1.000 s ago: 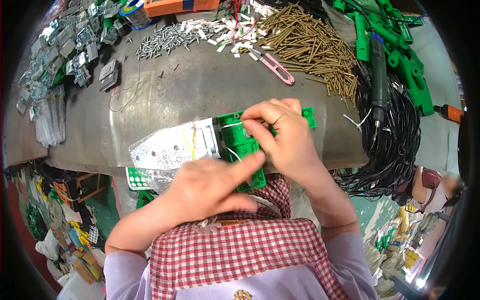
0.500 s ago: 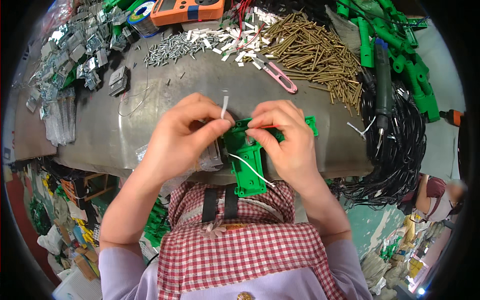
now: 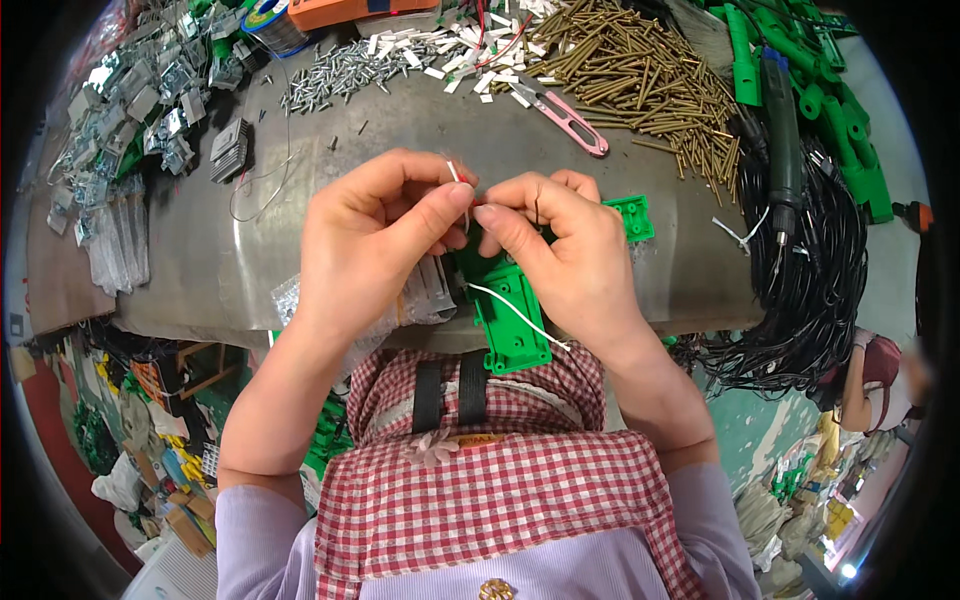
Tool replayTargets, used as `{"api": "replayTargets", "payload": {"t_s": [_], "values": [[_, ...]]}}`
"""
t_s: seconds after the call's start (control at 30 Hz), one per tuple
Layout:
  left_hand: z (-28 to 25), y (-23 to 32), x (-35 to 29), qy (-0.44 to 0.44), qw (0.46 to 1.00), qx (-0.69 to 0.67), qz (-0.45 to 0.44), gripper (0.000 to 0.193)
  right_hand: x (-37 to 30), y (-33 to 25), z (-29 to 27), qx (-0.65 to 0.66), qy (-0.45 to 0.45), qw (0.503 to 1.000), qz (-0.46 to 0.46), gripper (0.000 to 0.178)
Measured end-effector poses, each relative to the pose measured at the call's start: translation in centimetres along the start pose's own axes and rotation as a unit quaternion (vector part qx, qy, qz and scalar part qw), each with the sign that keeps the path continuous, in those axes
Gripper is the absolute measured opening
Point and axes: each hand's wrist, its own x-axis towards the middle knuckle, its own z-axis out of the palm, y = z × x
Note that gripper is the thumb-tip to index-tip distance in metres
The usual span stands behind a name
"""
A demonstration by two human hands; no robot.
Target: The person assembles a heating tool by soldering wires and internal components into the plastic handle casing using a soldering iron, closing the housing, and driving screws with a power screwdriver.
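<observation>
My left hand (image 3: 370, 230) is closed, pinching a thin white strip (image 3: 456, 174) between thumb and forefinger, with a bit of red beside it. My right hand (image 3: 570, 235) is closed too, its thumb and forefinger meeting close to the left fingertips. What it grips is hidden; a thin dark wire (image 3: 537, 208) shows by its fingers. Below both hands, at the bench's near edge, lies an open green plastic housing (image 3: 518, 335), partly covered by the right hand. A white cable (image 3: 512, 308) runs across it.
Along the back lie silver screws (image 3: 340, 80), small white pieces (image 3: 470, 58), long brass screws (image 3: 640, 80) and pink-handled snips (image 3: 570, 122). Metal brackets (image 3: 130, 110) are heaped at left. An electric screwdriver (image 3: 782, 150) and coiled black cables (image 3: 800, 310) occupy the right. Another person (image 3: 880, 385) is at far right.
My right hand has moved left and up, bringing its fingertips to the left hand's. The red wire it held is now mostly hidden. The view has shifted slightly.
</observation>
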Motion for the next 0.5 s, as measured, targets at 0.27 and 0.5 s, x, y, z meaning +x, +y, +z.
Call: {"api": "replayTargets", "payload": {"t_s": [0.27,0.5], "values": [[0.05,-0.03,0.18,-0.028,0.999,0.014,-0.009,0.012,-0.03,-0.58,-0.49,0.0,-0.034,0.999,0.029,0.015],[0.09,0.13,0.45,-0.04,0.999,0.022,-0.007,0.012,0.08,-0.23,-0.3,0.008,-0.025,0.999,0.027,0.015]]}}
